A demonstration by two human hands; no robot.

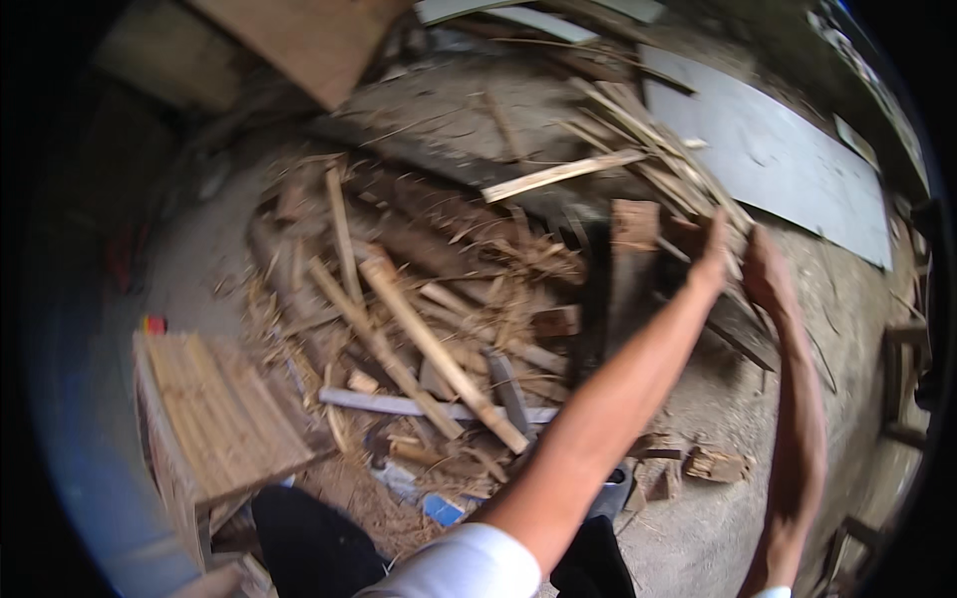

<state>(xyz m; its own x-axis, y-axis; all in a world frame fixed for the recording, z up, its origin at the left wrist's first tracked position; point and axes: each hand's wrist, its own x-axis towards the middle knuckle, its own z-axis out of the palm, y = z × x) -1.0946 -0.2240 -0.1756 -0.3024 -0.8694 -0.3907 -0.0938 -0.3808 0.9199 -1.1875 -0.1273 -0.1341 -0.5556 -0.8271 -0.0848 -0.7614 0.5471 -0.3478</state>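
Both my arms reach out to the right side of the head view, toward a bundle of thin, pale wooden strips (pixel 686 167). My left hand (pixel 714 255) is against the left side of the bundle's near end, its fingers partly hidden. Opposite it, my right hand (pixel 764 269) curls round the right side of the same end. The strips slant up and away to the left, beyond the hands. A separate pale stick (pixel 563 176) points left from the bundle. Just left of my left hand stands a thick wooden post (pixel 634 229). Motion blur softens the fingers.
A heap of split bamboo (pixel 439 344), sticks and shavings covers the middle floor. A slatted wooden box (pixel 224 409) stands at lower left. Beyond my hands lies a pale grey panel (pixel 768 140). A brown board (pixel 309 40) juts in at the top; a wood chunk (pixel 718 464) lies below.
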